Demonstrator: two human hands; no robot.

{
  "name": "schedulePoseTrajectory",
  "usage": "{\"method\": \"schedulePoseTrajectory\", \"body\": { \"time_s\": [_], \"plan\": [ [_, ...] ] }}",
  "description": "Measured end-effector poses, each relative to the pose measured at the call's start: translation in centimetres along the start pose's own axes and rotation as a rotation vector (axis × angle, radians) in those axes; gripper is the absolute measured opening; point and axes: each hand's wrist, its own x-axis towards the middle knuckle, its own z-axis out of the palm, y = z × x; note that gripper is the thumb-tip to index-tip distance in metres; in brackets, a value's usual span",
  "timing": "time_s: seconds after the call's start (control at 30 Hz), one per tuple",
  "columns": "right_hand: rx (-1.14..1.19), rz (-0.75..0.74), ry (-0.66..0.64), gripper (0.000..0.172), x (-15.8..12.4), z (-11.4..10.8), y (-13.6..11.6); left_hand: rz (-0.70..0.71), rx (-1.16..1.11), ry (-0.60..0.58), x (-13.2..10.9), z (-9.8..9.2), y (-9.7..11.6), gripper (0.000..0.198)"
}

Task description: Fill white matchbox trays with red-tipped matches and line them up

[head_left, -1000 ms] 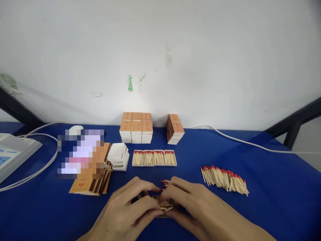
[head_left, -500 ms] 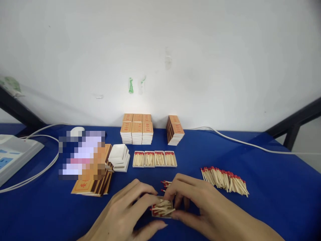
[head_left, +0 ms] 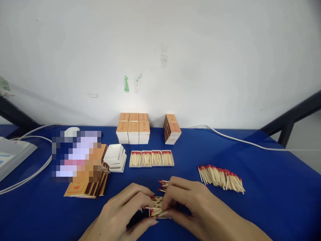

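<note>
A small matchbox tray (head_left: pixel 163 218) with red-tipped matches (head_left: pixel 156 212) lying askew in it rests on the blue table between my hands. My left hand (head_left: pixel 125 207) curls round the tray's left end, fingers at the far side and thumb at the near edge. At the right end, my right hand (head_left: pixel 192 201) has its fingertips and thumb pinched together over the match ends, and partly hides the tray. Just beyond it lie several loose matches (head_left: pixel 162 184), also partly covered by that hand.
Filled trays (head_left: pixel 151 158) stand in a row ahead, with stacked white trays (head_left: pixel 115 154) beside them. Closed matchboxes (head_left: pixel 133 129) and another stack (head_left: pixel 172 129) stand by the wall. Flattened sleeves (head_left: pixel 85 187) lie left; a match pile (head_left: pixel 222 177) lies right.
The view has shifted slightly, moving everything a little left. My left fingers have drawn back towards the tray's left end, and the matches inside lie differently.
</note>
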Motion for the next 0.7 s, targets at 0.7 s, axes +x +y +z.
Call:
{"method": "schedulePoseTrajectory", "body": {
  "time_s": [0.7],
  "plan": [
    [0.023,0.169,-0.102,0.018,-0.2,-2.0,-1.7,-0.108,-0.158,0.076,1.1,-0.2,-0.1,0.016]
  ]
}}
